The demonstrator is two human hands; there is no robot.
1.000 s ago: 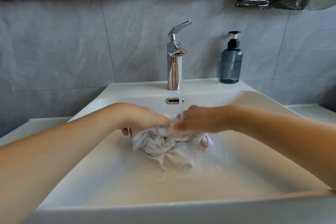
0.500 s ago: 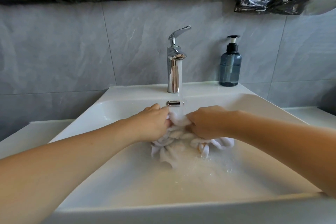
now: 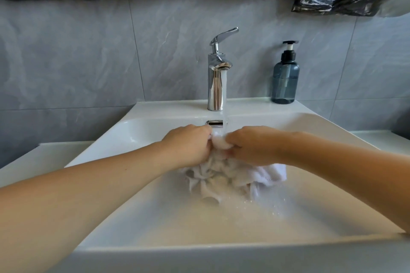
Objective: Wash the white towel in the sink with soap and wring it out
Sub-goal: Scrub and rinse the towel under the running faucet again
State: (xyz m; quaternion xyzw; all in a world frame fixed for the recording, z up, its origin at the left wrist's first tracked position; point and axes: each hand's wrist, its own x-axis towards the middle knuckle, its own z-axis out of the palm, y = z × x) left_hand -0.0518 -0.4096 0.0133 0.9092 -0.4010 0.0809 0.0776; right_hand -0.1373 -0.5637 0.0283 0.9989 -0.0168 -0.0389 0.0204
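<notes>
Both hands work the towel [image 3: 224, 175] inside the sink [image 3: 155, 217], right under the tap [image 3: 216, 77]. The left hand [image 3: 188, 144] has its fingers curled round the towel's upper folds, a closed grip on the cloth; the right hand [image 3: 253, 145] likewise clutches the bunch from the other side, knuckles up. The two hands nearly touch, with a small white knot of towel showing between them where the water stream [image 3: 224, 104] lands.

Against a second ago, the hands have moved back toward the tap and the overflow slot [image 3: 214, 123], and sit closer to each other. The towel, then hanging mostly below the left hand, is now spread more to the right, a folded edge poking out below the right wrist. Its lower folds hang down to the basin floor, where droplets and a thin sheet of water lie.

The soap bottle [image 3: 285, 77] stands on the sink's back ledge, right of the tap, well apart from the hands. The tap lever is raised.
</notes>
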